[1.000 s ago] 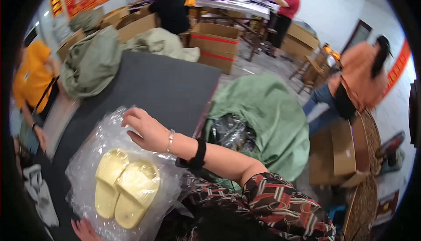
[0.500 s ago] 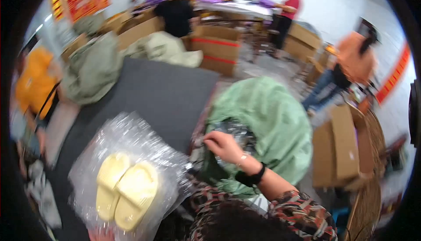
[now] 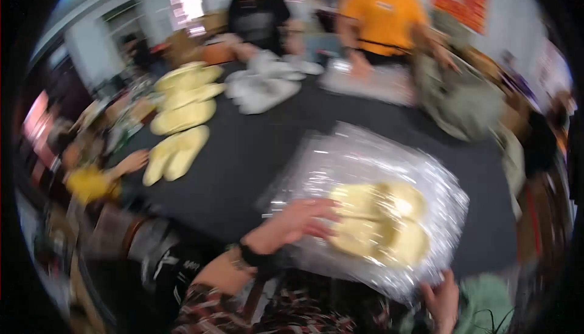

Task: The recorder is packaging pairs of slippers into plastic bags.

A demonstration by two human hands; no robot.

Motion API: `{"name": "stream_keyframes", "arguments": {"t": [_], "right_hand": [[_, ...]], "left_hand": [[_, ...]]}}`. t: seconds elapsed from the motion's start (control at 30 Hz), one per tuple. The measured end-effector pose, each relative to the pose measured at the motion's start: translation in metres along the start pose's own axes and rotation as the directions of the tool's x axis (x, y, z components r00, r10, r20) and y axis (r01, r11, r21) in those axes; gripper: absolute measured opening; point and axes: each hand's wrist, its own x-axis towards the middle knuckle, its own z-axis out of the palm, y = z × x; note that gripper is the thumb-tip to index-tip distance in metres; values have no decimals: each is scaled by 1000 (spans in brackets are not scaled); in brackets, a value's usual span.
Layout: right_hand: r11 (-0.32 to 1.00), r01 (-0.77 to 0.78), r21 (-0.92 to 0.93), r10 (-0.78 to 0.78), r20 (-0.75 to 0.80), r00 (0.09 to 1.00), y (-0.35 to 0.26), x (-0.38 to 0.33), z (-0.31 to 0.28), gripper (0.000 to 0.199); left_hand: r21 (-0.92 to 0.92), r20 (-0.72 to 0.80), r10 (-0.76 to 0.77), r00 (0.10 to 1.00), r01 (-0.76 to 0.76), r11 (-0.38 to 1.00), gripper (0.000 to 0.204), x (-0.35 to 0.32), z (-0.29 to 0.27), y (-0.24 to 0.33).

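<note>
A pair of pale yellow slide slippers [image 3: 380,224] lies on a stack of clear plastic bags [image 3: 371,145] at the table's near side. Glare and blur hide whether a layer of film covers them. My left hand [image 3: 298,221], with a dark band on the wrist, reaches in from the left. Its fingers are stretched flat over the near end of the slippers. At the stack's near right corner my right hand [image 3: 443,300] has thumb and fingers closed on the edge of the plastic.
Several yellow slippers [image 3: 185,112] stand in a row at the left of the dark table [image 3: 255,158]. White slippers [image 3: 264,85] lie far off before a person in black. Another person, in orange, handles clear bags [image 3: 368,82]. A grey-green sack [image 3: 456,94] sits far right; a co-worker's hand [image 3: 132,161] rests left.
My view has swung left, from the green sack and boxes to the table. My right hand has gone from the green sack to the plastic; my left hand now lies over the slippers.
</note>
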Motion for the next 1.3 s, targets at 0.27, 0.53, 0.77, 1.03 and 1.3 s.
{"name": "stream_keyframes", "arguments": {"t": [0.27,0.53,0.77,1.03,1.3], "right_hand": [[897,434,-89,-434,14,901,110,53,40,58],[760,531,-376,-589,-51,807,124,105,42,61],[554,576,-601,-732,-24,680,111,155,43,63],[355,511,-782,-842,-31,538,103,186,62,66],[-441,267,-857,-438,465,769,141,199,65,66]], "left_hand": [[-69,50,122,991,-118,991,47,-8,-3,10],[-136,4,276,961,-273,952,45,9,-14,15],[-125,-59,222,973,-228,965,48,5,-49,5],[-309,-28,165,986,-165,937,43,18,-36,-16],[-353,130,300,945,-239,905,47,9,-9,18]]}}
